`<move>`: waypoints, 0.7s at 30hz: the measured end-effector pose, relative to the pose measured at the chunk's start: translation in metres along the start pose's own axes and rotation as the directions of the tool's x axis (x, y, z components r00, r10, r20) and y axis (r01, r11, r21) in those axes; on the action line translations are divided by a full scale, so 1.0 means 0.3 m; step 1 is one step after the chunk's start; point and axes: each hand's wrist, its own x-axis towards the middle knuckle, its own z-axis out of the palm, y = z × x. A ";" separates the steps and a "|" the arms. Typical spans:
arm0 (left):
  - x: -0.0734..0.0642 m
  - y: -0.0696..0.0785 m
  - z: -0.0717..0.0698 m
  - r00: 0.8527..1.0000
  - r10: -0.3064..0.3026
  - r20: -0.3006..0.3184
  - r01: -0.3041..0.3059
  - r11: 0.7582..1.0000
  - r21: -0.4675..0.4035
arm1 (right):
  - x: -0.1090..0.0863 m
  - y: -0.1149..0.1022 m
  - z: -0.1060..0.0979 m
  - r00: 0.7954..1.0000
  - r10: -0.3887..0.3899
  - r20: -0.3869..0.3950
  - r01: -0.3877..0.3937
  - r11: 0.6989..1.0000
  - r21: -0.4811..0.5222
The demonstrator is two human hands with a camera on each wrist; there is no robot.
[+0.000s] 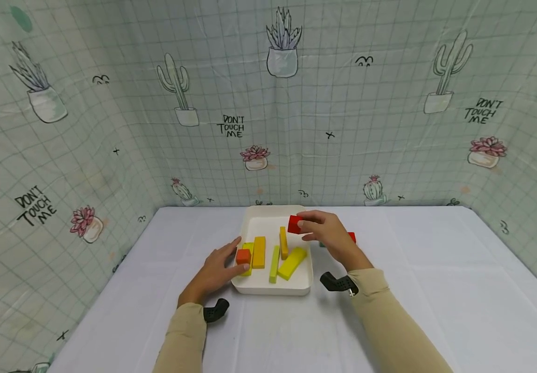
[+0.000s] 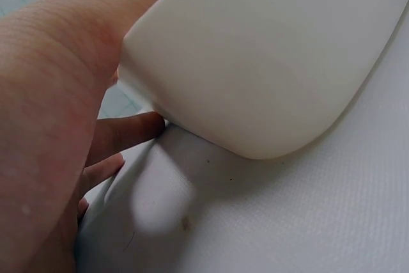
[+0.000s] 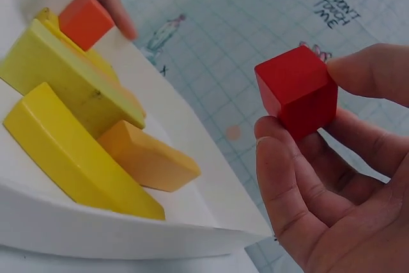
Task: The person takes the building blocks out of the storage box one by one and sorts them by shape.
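Observation:
My right hand (image 1: 331, 233) pinches a red cube (image 3: 297, 91) between thumb and fingertips, held up above the right side of a white tray (image 1: 273, 291). At the tray's left wall, my left hand (image 1: 213, 272) grips the rim: the thumb reaches over the inside, and the fingers (image 2: 131, 135) are on the outside. Beside that thumb, an orange cube (image 1: 243, 256) sits on a yellow block (image 1: 247, 271). Several more yellow and yellow-orange blocks lie in the tray, among them a wide yellow block (image 1: 292, 263) and an orange-yellow block (image 3: 153, 158).
Past the tray's right edge, partly hidden behind my right hand, are another red piece (image 1: 352, 237) and a dark green piece (image 1: 322, 244). A white cloth (image 1: 436, 280) covers the table. Behind it hangs a grid-patterned curtain (image 1: 296, 103) with plant drawings.

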 end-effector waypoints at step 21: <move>0.007 -0.007 0.006 1.000 -0.016 -0.006 0.017 1.000 0.026 | -0.048 0.034 -0.168 0.997 0.038 -0.066 -0.040 0.999 -0.034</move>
